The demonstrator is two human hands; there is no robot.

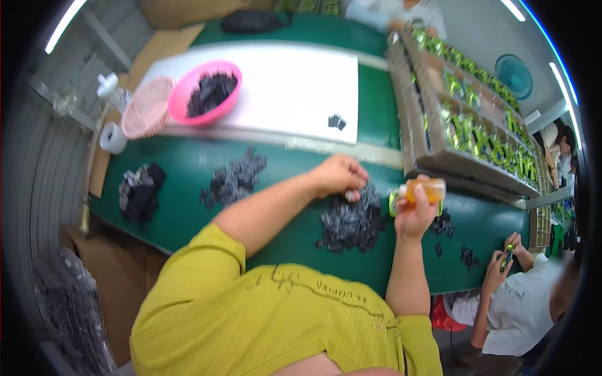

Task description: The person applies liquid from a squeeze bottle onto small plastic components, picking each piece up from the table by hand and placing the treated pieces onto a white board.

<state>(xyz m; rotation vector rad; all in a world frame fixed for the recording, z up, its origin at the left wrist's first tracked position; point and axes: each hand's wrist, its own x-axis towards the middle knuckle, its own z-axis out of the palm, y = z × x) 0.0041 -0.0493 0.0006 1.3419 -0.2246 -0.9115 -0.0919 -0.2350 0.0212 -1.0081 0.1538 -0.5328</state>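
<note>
My right hand (416, 216) is wrapped round a small clear bottle (429, 188) of orange liquid, tipped on its side. A bright green piece (394, 203) shows beside and behind that hand; whether it is also held I cannot tell. My left hand (340, 175) is closed, its fingertips drawn together at the upper edge of a heap of small black pieces (351, 222). A small whitish spot shows at its fingers, too blurred to name. More dark pieces (443, 224) lie just right of my right hand.
Another dark pile (235, 178) lies left on the green table (282, 235). A pink basket (177, 103) of black pieces stands on a white board (295, 81). A cardboard rack (414, 125) with green tools rises at right. A co-worker's hands (501, 257) hold a green-black tool.
</note>
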